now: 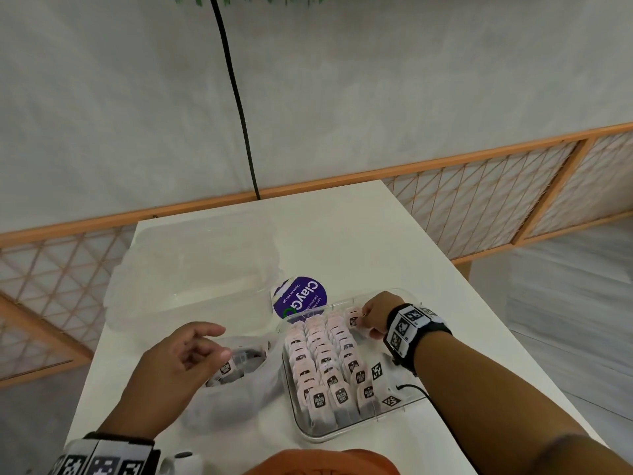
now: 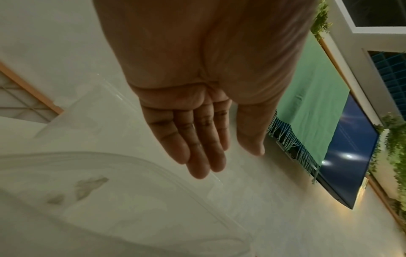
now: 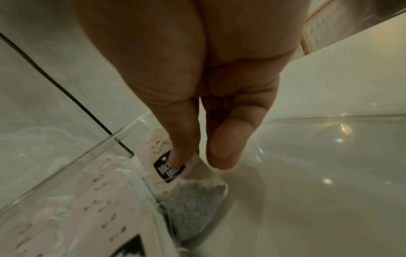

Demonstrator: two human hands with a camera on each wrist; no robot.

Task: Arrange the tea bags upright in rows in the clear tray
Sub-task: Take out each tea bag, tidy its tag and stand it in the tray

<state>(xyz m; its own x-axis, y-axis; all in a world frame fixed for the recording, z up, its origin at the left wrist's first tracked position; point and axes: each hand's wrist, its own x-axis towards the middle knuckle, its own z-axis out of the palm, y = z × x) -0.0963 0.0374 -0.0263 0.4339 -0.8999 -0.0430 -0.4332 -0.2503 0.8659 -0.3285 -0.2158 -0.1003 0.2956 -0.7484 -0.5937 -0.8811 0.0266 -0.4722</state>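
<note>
The clear tray (image 1: 346, 436) sits right of centre on the white table, filled with rows of upright pink-tagged tea bags (image 1: 322, 365). At the tray's far right corner my right hand (image 1: 368, 318) pinches one tea bag (image 1: 353, 317) by its tag. The right wrist view shows thumb and finger of that right hand (image 3: 197, 160) on the tag of the tea bag (image 3: 169, 169), whose grey pouch hangs beside the filled rows (image 3: 105, 208). My left hand (image 1: 205, 347) hovers with relaxed fingers over a plastic bag (image 1: 239, 395) with loose tea bags (image 1: 226, 368) inside. The left hand (image 2: 219, 156) holds nothing.
A clear lid or box (image 1: 191, 279) lies at the back left of the table. A round purple pack (image 1: 301, 296) stands behind the tray. A black cable (image 1: 236, 97) hangs down the wall. Printed marker tags (image 1: 376, 370) lie at the tray's right side.
</note>
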